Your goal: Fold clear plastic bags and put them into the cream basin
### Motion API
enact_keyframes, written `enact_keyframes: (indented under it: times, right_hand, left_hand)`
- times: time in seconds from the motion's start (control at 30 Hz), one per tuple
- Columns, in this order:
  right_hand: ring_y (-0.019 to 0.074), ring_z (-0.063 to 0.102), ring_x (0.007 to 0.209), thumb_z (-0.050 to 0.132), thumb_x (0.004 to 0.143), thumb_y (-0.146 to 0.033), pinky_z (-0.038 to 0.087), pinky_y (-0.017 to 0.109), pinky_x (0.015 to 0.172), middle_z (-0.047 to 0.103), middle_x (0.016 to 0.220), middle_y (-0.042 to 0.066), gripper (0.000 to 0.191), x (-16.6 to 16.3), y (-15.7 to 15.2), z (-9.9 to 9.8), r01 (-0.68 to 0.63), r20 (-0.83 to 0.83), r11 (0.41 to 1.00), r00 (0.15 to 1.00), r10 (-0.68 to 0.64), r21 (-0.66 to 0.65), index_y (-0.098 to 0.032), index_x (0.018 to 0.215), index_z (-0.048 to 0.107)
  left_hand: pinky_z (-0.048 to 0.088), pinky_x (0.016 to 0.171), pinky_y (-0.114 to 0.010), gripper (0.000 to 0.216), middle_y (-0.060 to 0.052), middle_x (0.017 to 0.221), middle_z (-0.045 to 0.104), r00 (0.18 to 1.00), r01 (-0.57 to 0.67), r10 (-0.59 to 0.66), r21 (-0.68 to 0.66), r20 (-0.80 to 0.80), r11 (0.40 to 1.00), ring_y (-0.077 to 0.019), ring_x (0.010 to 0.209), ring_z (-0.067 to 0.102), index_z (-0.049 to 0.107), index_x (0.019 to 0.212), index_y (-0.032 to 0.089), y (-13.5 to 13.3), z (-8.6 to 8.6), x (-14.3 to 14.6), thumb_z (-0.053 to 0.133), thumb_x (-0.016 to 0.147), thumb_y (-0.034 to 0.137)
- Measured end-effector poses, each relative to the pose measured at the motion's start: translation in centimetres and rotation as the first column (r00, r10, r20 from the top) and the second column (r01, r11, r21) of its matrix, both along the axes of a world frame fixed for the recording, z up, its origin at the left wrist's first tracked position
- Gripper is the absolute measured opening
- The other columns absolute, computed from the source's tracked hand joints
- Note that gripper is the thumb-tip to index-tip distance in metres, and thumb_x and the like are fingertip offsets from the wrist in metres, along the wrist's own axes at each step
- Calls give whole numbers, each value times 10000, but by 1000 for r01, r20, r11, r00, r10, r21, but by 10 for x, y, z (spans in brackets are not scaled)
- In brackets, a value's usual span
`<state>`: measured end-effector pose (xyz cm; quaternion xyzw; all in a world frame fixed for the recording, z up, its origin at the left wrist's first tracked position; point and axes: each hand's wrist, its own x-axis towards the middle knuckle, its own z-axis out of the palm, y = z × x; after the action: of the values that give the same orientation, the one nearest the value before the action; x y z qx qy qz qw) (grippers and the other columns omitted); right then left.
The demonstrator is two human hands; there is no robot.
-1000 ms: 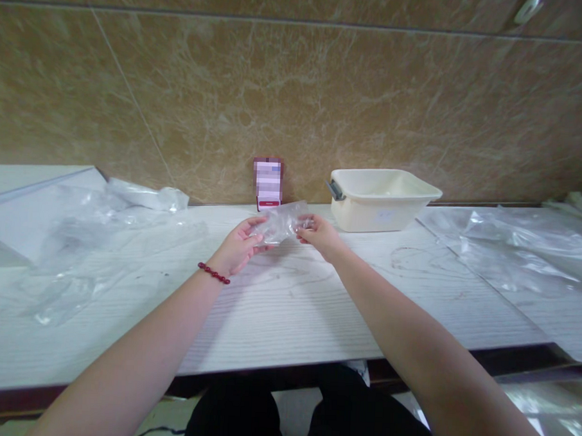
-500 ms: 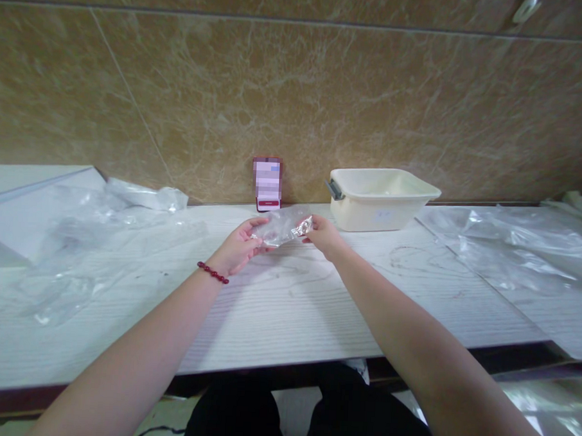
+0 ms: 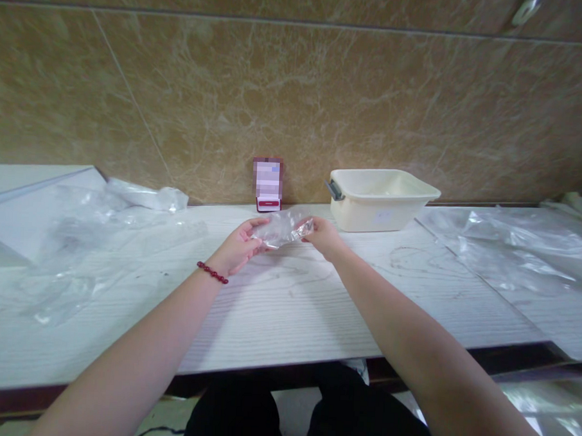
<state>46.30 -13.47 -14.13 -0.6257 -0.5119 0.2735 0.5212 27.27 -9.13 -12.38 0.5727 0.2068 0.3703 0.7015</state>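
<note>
A small clear plastic bag (image 3: 283,229) is held between both hands above the white wood-grain table (image 3: 287,308). My left hand (image 3: 236,246), with a red bead bracelet on its wrist, pinches the bag's left end. My right hand (image 3: 323,237) grips the bag's right end with closed fingers. What the bag contains, if anything, cannot be made out.
A cream plastic tub (image 3: 381,197) with a grey handle stands at the back right against the marbled wall. A small red-and-white card (image 3: 267,184) leans on the wall behind the hands. Loose clear plastic sheets lie at the left (image 3: 92,235) and right (image 3: 521,250).
The bag has been worked slightly between the fingers, and my right hand has shifted a little. Both hands stay in nearly the same place.
</note>
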Motion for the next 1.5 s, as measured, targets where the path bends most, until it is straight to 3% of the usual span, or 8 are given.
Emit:
enact_keyframes:
  times: [0.4,0.63,0.77,0.87,0.93,1.13,1.33,1.5]
  right_hand:
    - [73,482,525,541,625,-281,352,178,477,584,641,-17,175,2,-5,5,17,158,997,987,-29,79,-168,758,566]
    - [56,456,431,562,642,-297,322,163,410,599,588,-6,178,3,-7,7,2,115,972,993,25,-234,-176,747,484]
    - [95,497,473,545,668,-264,367,205,465,601,585,16,102,5,-13,11,71,323,917,944,66,-394,-175,709,517]
    - [166,557,676,464,735,-231,398,263,614,615,726,82,125,3,-19,21,268,616,940,783,-85,-212,-158,782,554]
    - [183,547,817,373,793,-231,384,278,718,604,854,102,215,-5,-22,27,244,687,969,711,-151,-39,-154,889,549]
    - [146,429,1070,254,844,-228,307,255,888,498,1142,82,360,-45,-24,18,-139,715,985,678,171,-103,-138,1147,426]
    - [215,276,1184,241,841,-262,225,363,955,329,1281,133,445,-60,-26,0,-154,772,948,553,315,-278,-61,1230,320]
    - [242,175,1220,240,833,-353,148,405,976,226,1334,113,509,-61,-33,0,-92,805,944,500,318,-316,-97,1273,262]
  left_hand:
    - [474,655,-210,509,-46,1045,531,995,38,-38,-8,-88,999,-106,778,556,483,1053,195,3,0,-2,520,598,-30]
    - [468,694,-274,479,-78,861,613,954,3,-74,-238,-290,971,-146,743,594,492,1032,132,5,1,-3,530,587,-40]
    - [474,688,-274,371,-77,808,627,935,-38,-58,-262,-350,964,-138,691,599,533,945,107,4,0,-3,494,601,-29]
    - [477,635,-246,419,-64,785,634,916,-70,-21,-211,-401,975,-122,644,594,530,969,108,2,-1,-1,449,587,-44]
    - [470,585,-222,464,-56,784,636,903,-58,-20,-168,-429,984,-118,630,593,526,996,119,1,-2,0,434,573,-50]
    - [464,565,-230,499,-51,836,633,906,87,-135,-136,-400,987,-133,662,589,540,1003,155,-1,-7,2,426,559,-40]
    - [469,614,-249,522,-45,836,626,909,185,-241,-190,-339,964,-130,691,578,515,1047,180,-1,-7,1,491,564,-18]
    - [479,562,-271,645,-39,747,624,905,93,-179,-231,-385,968,-144,637,591,391,1185,201,7,-14,-5,510,590,-16]
